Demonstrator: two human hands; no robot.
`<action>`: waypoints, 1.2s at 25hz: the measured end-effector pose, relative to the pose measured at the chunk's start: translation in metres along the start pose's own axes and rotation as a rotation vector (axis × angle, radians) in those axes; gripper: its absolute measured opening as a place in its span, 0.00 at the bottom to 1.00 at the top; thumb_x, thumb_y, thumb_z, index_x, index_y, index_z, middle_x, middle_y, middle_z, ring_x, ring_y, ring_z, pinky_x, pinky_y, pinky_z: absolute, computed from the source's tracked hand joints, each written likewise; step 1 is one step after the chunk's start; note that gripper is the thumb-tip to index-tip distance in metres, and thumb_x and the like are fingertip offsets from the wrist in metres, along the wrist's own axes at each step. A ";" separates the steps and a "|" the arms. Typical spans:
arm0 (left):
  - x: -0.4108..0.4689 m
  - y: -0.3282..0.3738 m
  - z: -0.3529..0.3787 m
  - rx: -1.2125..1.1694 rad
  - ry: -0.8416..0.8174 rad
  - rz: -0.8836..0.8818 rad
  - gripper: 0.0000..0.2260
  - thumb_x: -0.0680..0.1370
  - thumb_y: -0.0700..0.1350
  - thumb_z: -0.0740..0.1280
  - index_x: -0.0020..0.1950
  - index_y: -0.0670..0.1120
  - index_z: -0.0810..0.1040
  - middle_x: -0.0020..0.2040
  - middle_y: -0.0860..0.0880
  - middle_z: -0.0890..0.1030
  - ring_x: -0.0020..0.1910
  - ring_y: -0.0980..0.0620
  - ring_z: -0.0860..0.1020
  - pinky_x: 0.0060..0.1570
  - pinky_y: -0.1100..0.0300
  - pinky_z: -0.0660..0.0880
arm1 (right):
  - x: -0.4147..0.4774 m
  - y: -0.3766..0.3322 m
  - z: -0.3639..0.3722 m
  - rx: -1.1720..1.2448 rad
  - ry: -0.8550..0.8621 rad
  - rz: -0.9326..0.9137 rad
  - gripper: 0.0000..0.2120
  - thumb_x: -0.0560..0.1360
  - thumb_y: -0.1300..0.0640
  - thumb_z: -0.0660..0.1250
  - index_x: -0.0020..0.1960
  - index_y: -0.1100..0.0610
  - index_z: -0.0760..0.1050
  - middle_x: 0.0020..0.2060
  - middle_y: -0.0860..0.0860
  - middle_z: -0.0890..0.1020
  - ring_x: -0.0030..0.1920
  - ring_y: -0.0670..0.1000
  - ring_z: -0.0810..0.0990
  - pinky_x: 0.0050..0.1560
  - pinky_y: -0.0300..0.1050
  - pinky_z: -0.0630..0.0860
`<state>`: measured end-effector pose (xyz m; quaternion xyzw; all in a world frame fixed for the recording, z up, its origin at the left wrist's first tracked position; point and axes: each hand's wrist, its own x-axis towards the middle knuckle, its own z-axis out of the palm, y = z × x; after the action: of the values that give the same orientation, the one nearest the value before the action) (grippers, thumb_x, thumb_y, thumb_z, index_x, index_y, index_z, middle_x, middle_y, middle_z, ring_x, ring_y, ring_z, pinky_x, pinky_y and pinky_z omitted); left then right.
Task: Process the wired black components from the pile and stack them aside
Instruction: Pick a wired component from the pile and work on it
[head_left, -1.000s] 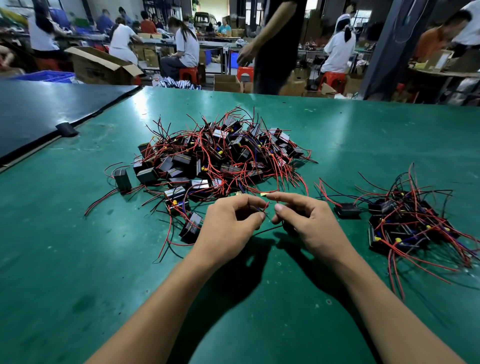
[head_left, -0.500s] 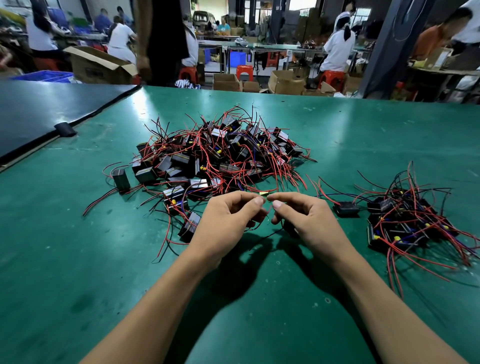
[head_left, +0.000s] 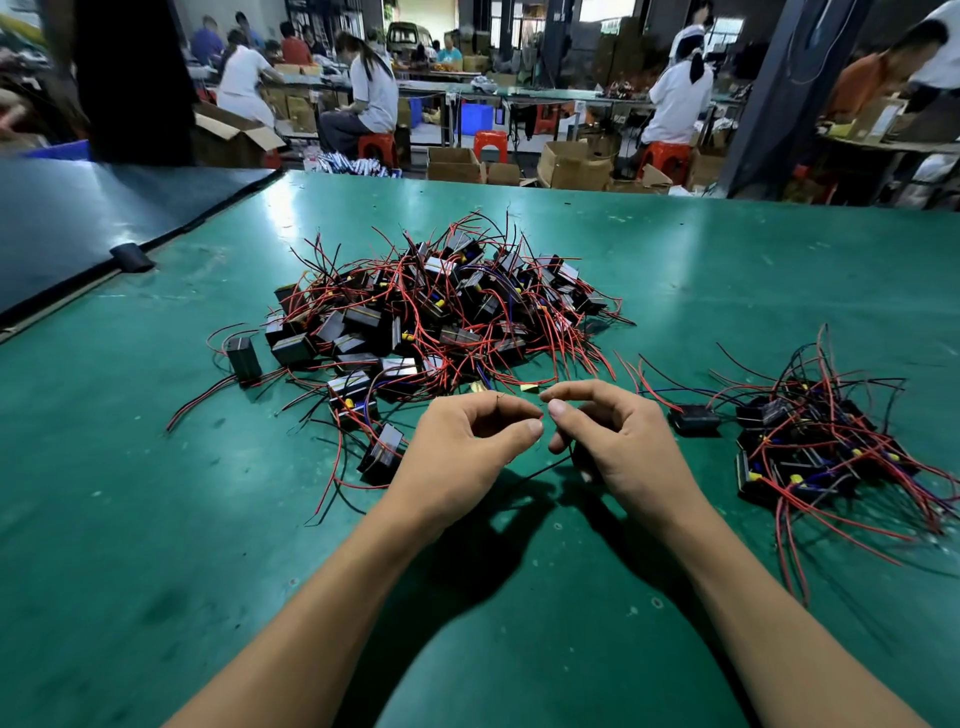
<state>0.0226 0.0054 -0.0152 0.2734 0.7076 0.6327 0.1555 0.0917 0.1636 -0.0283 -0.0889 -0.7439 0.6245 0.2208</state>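
A big pile of black box components (head_left: 436, 317) with red and black wires lies in the middle of the green table (head_left: 156, 519). A smaller heap of the same components (head_left: 821, 447) lies at the right. My left hand (head_left: 462, 457) and my right hand (head_left: 618, 441) meet just in front of the big pile, thumb and forefinger tips together, pinching thin wire ends between them. A black wire (head_left: 540, 470) trails down under my right hand, whose palm hides a dark component. One component (head_left: 693, 418) lies alone beside the right heap.
A dark blue table (head_left: 78, 218) joins at the left, with a small black block (head_left: 131, 257) on the seam. Loose components (head_left: 244, 358) and stray wires spread left of the pile. Beyond the far edge, people sit at benches among cardboard boxes and red stools.
My fingertips have shifted slightly along the wire ends, and the hands stay in the same spot. A person in black walked across the background to the far left.
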 end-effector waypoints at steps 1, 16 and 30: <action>0.000 0.000 0.000 0.009 0.013 -0.002 0.03 0.76 0.42 0.72 0.48 0.45 0.85 0.37 0.51 0.83 0.36 0.60 0.77 0.41 0.66 0.74 | 0.000 0.000 0.000 0.002 0.004 -0.002 0.04 0.78 0.58 0.70 0.50 0.53 0.82 0.30 0.53 0.81 0.23 0.47 0.69 0.23 0.38 0.68; 0.003 0.002 -0.001 -0.102 0.033 -0.036 0.03 0.76 0.38 0.71 0.47 0.45 0.83 0.37 0.50 0.81 0.38 0.55 0.76 0.42 0.61 0.74 | 0.000 0.001 0.002 -0.007 0.034 0.000 0.03 0.78 0.60 0.69 0.47 0.56 0.81 0.27 0.54 0.79 0.18 0.49 0.67 0.21 0.36 0.65; 0.004 0.000 -0.004 -0.161 0.095 -0.054 0.04 0.76 0.40 0.71 0.48 0.47 0.84 0.37 0.52 0.83 0.37 0.57 0.78 0.41 0.63 0.77 | -0.004 -0.002 0.000 0.032 -0.152 0.066 0.03 0.75 0.59 0.73 0.44 0.58 0.81 0.37 0.56 0.86 0.29 0.46 0.78 0.31 0.37 0.75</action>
<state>0.0173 0.0039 -0.0143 0.2107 0.6681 0.6954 0.1604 0.0954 0.1615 -0.0267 -0.0624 -0.7452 0.6480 0.1445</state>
